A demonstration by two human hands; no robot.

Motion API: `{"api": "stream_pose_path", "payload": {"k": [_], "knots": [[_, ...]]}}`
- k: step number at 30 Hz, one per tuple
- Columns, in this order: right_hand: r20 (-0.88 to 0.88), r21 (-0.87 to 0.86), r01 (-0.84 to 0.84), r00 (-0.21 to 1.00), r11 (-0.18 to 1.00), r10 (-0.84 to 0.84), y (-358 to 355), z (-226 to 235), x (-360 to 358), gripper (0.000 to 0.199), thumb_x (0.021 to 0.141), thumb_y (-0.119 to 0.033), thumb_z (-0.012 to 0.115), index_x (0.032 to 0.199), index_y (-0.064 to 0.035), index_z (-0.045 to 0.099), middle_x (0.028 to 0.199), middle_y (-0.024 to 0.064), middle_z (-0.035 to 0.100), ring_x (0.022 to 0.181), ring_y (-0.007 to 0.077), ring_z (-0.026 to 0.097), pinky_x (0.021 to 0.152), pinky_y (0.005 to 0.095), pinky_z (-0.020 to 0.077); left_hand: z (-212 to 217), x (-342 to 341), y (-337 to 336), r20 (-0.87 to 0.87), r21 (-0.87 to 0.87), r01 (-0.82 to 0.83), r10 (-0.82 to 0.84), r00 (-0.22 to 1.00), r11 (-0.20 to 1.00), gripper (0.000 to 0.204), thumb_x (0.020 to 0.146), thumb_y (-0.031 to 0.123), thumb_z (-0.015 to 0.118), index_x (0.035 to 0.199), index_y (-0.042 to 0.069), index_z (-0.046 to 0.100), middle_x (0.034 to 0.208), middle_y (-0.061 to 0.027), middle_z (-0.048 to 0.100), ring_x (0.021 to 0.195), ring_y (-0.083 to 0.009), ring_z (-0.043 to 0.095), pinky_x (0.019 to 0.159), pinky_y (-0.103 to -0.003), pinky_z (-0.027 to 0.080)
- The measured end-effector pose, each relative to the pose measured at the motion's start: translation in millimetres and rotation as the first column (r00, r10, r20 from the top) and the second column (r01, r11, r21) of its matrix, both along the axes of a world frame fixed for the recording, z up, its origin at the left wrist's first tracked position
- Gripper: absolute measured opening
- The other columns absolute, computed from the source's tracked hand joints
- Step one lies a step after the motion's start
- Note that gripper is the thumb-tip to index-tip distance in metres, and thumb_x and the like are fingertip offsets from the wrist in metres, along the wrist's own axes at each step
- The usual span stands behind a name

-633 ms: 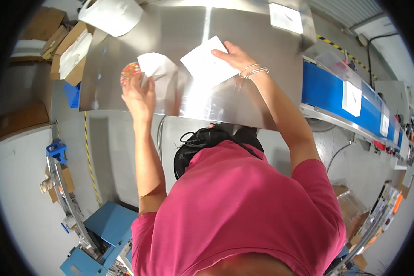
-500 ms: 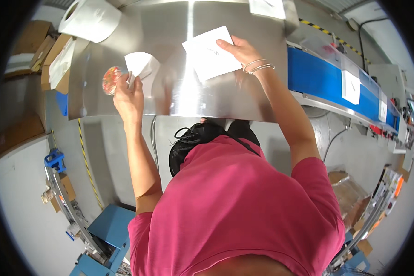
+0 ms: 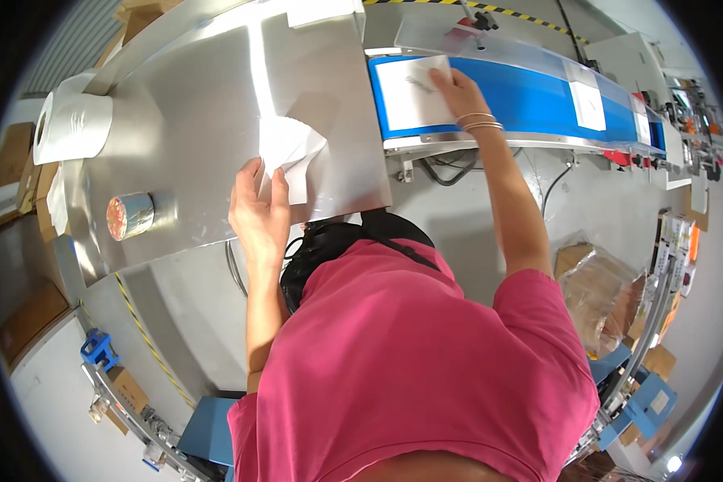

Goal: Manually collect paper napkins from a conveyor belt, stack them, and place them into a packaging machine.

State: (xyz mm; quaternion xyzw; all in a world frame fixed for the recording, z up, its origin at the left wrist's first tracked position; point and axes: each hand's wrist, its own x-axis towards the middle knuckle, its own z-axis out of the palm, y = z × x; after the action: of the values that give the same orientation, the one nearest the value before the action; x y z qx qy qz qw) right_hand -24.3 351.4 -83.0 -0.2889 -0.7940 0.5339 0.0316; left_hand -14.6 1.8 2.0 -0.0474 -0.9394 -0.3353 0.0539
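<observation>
At the near end of the blue conveyor belt (image 3: 498,92), my right hand (image 3: 462,95) grips a flat white square packet (image 3: 410,96) by its far right corner. The packet lies on or just over the belt and has small dark print. My left hand (image 3: 259,205) is over the near side of the steel table (image 3: 193,104), thumb and forefinger apart. Its fingertips are at the edge of loose, folded white paper (image 3: 293,149); whether they touch it is hard to tell. To the left, a shiny tape roll with a red patterned end (image 3: 131,217) rests on the table.
A large white roll (image 3: 76,128) sits at the table's left edge. More white sheets (image 3: 321,10) lie at its far edge. Farther along the belt are white packets (image 3: 588,106) under a clear guard (image 3: 522,56). Cardboard boxes (image 3: 32,313) stand at the left.
My right hand has carried the white packet right, from over the table to the belt. My left hand has let go of the tape roll and moved to the folded paper. The view has turned right.
</observation>
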Motion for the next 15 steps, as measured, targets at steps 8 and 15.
{"api": "stream_pose_path", "payload": {"k": [8,15], "knots": [[-0.18,0.967,0.185,0.983,0.172,-0.045,144,-21,45,0.055,0.084,-0.048,0.062,0.114,-0.0012,0.059,0.097,0.0214,0.066,0.092,0.0368,0.063,0.074,0.0413,0.0502,-3,5,19,-0.176,0.091,0.098,-0.08,0.981,0.991,0.031,0.085,0.007,0.063,0.115,0.014,0.065,0.112,-0.0207,0.06,0.098,-0.0339,0.062,0.082,-0.038,0.051],[-0.273,0.236,-0.552,0.752,0.799,0.6,-41,58,9,0.056,0.076,-0.024,0.077,0.125,-0.0095,0.054,0.118,0.0066,0.059,0.104,0.0188,0.057,0.085,0.0337,0.0484,-6,13,19,-0.13,0.064,0.031,-0.022,0.991,0.997,0.033,0.084,0.004,0.065,0.114,0.018,0.067,0.124,-0.0242,0.055,0.107,-0.0354,0.059,0.087,-0.039,0.05]]}}
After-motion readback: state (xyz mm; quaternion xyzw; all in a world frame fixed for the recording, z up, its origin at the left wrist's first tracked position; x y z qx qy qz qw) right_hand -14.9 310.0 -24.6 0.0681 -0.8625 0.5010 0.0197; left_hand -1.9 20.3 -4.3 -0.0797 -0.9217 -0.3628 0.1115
